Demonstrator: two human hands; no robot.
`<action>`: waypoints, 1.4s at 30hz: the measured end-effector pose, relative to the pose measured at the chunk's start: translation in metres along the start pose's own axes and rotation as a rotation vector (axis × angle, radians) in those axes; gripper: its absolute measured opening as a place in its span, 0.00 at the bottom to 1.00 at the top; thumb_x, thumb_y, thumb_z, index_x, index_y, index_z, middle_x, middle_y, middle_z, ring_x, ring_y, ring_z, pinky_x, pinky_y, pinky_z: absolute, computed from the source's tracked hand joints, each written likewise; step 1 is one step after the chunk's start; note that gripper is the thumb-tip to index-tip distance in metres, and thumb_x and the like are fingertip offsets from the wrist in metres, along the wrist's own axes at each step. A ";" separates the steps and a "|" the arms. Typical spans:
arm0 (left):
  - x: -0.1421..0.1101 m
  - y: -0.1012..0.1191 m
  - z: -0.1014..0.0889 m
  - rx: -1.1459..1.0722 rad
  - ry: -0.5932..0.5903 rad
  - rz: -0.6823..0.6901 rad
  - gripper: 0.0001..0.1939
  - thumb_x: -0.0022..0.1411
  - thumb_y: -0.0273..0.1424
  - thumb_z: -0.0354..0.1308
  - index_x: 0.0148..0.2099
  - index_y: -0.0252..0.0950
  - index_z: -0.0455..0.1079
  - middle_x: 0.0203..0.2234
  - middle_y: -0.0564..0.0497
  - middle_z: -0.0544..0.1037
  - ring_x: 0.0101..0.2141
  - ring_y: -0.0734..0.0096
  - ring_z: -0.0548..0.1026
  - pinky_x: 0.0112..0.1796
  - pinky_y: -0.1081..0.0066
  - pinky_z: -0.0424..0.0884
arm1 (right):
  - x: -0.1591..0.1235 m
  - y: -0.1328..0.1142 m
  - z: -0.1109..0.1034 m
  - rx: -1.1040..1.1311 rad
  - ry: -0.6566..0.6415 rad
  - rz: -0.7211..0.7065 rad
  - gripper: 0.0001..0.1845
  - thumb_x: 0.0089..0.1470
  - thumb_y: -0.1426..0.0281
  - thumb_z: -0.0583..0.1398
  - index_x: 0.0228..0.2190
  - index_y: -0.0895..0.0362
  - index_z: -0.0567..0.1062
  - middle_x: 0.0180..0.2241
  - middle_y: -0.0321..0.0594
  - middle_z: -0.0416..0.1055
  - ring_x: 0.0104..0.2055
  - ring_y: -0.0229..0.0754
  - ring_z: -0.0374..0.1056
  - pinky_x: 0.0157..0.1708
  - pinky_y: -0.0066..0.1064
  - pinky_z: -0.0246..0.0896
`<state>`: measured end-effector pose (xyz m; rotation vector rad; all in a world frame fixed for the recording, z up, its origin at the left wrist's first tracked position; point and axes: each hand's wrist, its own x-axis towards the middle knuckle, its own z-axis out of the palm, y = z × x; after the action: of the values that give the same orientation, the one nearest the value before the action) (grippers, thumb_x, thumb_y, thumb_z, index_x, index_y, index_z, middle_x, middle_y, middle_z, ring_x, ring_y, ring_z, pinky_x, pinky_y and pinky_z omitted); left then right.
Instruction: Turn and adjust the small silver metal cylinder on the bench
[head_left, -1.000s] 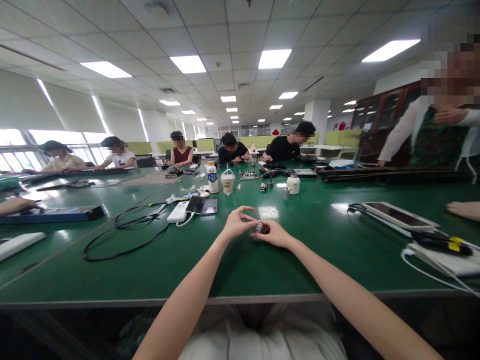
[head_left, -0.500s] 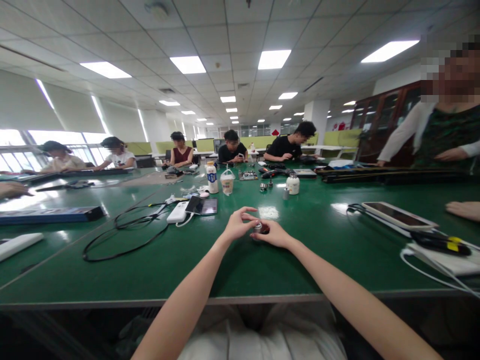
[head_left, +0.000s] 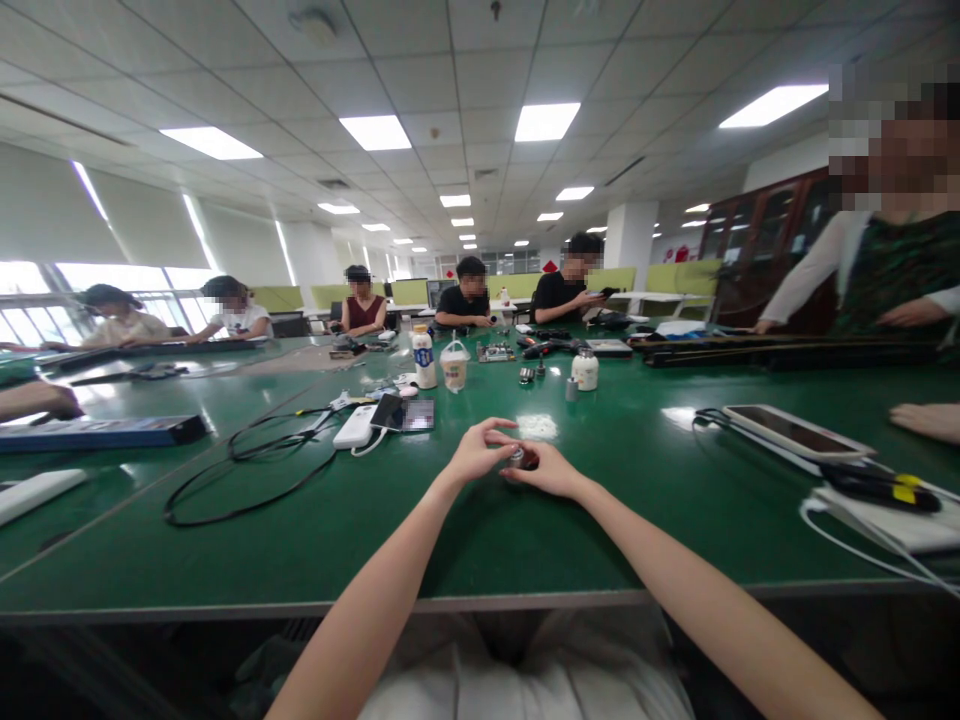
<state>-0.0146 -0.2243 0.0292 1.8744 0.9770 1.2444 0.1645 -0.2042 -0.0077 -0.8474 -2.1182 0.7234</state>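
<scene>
Both my hands meet over the green table (head_left: 480, 530), well out from its front edge. My left hand (head_left: 474, 455) is closed in a pinch, thumb and fingers bent toward a small silvery part (head_left: 517, 456). My right hand (head_left: 551, 470) curls round the same small part from the right, with a dark red piece showing beside it. The part is too small to name. Both forearms stretch out from the bottom of the view.
A black cable loop (head_left: 247, 470), a white power bank (head_left: 354, 425) and a phone (head_left: 390, 410) lie left of my hands. Bottles and a cup (head_left: 454, 365) stand farther back. A tablet (head_left: 796, 430) and tools lie at right. Several people sit around the tables.
My hands stay together on the small part; the left fingers have shifted slightly. People at the far side have moved a little.
</scene>
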 end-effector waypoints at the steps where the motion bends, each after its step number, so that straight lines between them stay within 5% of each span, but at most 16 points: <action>1: 0.000 0.000 0.000 -0.006 -0.004 -0.004 0.21 0.50 0.24 0.66 0.48 0.33 0.73 0.31 0.46 0.84 0.37 0.61 0.82 0.41 0.65 0.75 | 0.000 0.000 0.000 0.004 -0.004 0.000 0.24 0.47 0.57 0.67 0.42 0.59 0.76 0.29 0.38 0.75 0.29 0.40 0.67 0.29 0.30 0.61; 21: -0.004 0.002 0.002 0.121 0.091 0.013 0.25 0.47 0.37 0.70 0.47 0.34 0.73 0.27 0.47 0.83 0.32 0.60 0.81 0.38 0.66 0.75 | 0.000 0.001 0.000 -0.008 -0.005 0.011 0.20 0.47 0.57 0.67 0.36 0.59 0.77 0.27 0.37 0.74 0.28 0.40 0.67 0.30 0.31 0.62; 28: -0.002 0.000 0.008 0.112 0.049 0.025 0.18 0.52 0.31 0.67 0.46 0.34 0.74 0.31 0.46 0.84 0.36 0.60 0.82 0.39 0.66 0.76 | 0.000 0.001 0.000 -0.024 -0.003 0.013 0.23 0.47 0.59 0.66 0.42 0.59 0.76 0.28 0.37 0.74 0.27 0.39 0.65 0.29 0.30 0.61; 32: 0.002 0.001 0.003 0.164 0.151 0.036 0.14 0.57 0.34 0.63 0.45 0.34 0.74 0.37 0.45 0.83 0.41 0.62 0.81 0.43 0.67 0.75 | 0.000 0.002 0.001 -0.025 0.008 0.024 0.22 0.46 0.56 0.67 0.36 0.60 0.75 0.28 0.38 0.73 0.29 0.40 0.66 0.30 0.30 0.61; 36: 0.004 -0.011 -0.011 0.300 0.229 -0.041 0.13 0.59 0.34 0.62 0.46 0.37 0.74 0.38 0.46 0.83 0.43 0.62 0.80 0.48 0.65 0.72 | 0.000 -0.002 0.001 -0.024 0.007 0.023 0.20 0.46 0.55 0.67 0.32 0.58 0.74 0.28 0.37 0.73 0.30 0.40 0.67 0.32 0.30 0.62; 42: 0.000 -0.035 -0.018 0.530 0.137 -0.192 0.12 0.62 0.36 0.61 0.43 0.33 0.74 0.37 0.48 0.81 0.42 0.63 0.78 0.51 0.54 0.67 | -0.001 -0.004 0.000 -0.026 0.002 0.024 0.20 0.46 0.55 0.66 0.33 0.58 0.74 0.29 0.38 0.74 0.31 0.41 0.67 0.32 0.31 0.62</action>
<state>-0.0393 -0.2049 0.0055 2.0331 1.6459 1.0776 0.1636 -0.2071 -0.0052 -0.8883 -2.1231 0.7078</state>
